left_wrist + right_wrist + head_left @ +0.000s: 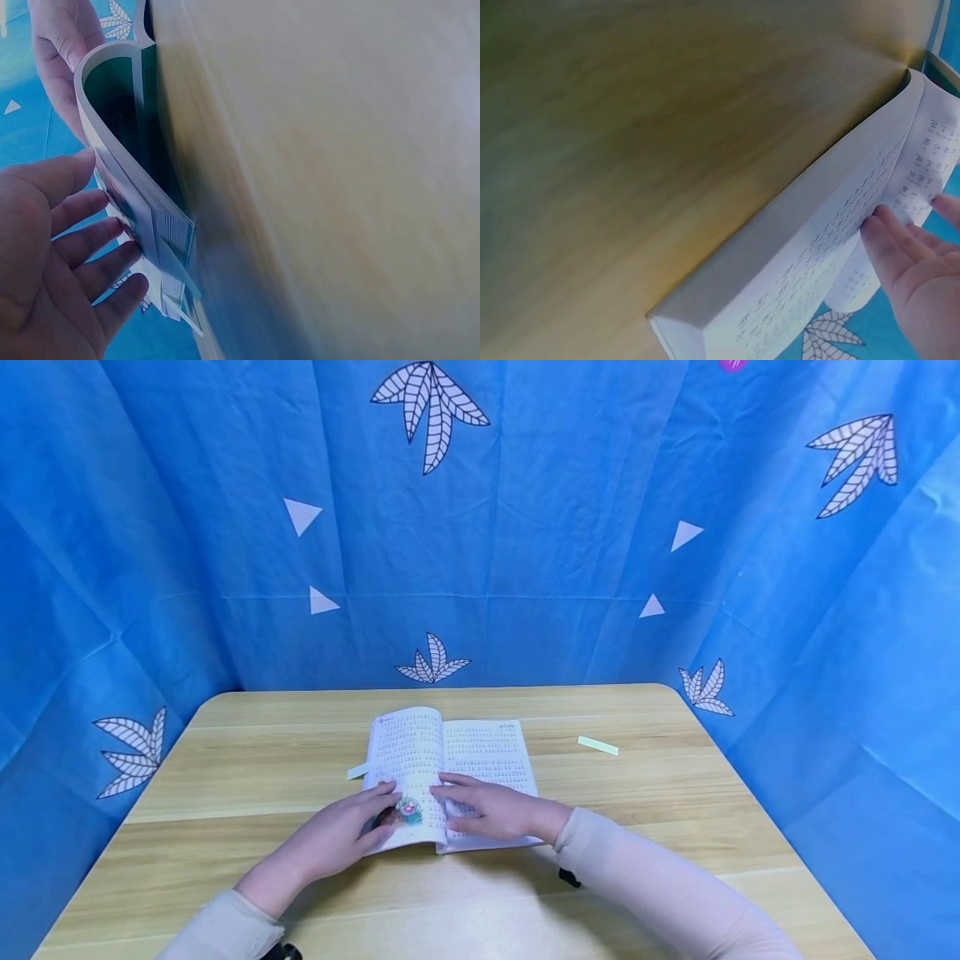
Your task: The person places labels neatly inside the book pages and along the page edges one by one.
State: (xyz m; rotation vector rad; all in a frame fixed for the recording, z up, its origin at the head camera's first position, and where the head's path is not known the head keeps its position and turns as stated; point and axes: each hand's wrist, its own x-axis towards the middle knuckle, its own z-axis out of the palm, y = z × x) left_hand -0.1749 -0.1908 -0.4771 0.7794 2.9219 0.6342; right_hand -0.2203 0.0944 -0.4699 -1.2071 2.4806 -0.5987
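Note:
An open book [487, 752] lies on the wooden table, its left pages bulging upward. The left hand [326, 839] rests its fingertips on the lower left page near a printed flower picture; in the left wrist view this hand [60, 262] has its fingers spread along the page edge of the book [161, 247]. The right hand [495, 808] lies over the right page, fingertips at the centre fold. In the right wrist view the right hand [919, 277] touches the page of the book [802, 255] with extended fingers. A pale strip [358, 771] sticks out from the book's left side.
Another pale green strip [597, 745] lies on the table [660, 793] to the right of the book. A blue curtain [495, 527] with leaf and triangle prints hangs behind and on both sides of the table. Small dark objects show beneath both wrists.

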